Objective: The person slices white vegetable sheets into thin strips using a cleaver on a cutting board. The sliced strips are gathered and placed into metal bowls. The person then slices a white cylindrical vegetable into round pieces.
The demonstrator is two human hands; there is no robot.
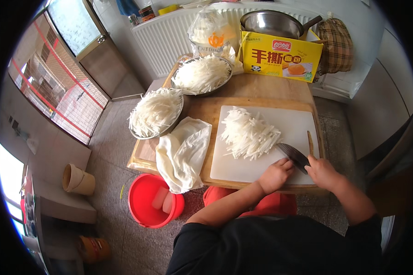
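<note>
My right hand [323,173] grips a kitchen knife with a broad dark blade [294,157] at the right part of a white cutting board [232,169]. My left hand [276,176] is beside the blade with its fingers curled in. Whether it pinches something there is hidden. Just left of the blade tip lies a heap of white vegetable strips [249,134], probably radish. A narrow brown strip [310,141] runs up the board from my right hand; I cannot tell what it is.
Two metal bowls heaped with white strips [203,74] [155,112] stand at the table's left, near a white cloth [184,154]. Behind are a yellow carton [278,74] under a steel pan [272,23] and a plastic bag [206,31]. A red bucket [141,199] holds pale pieces.
</note>
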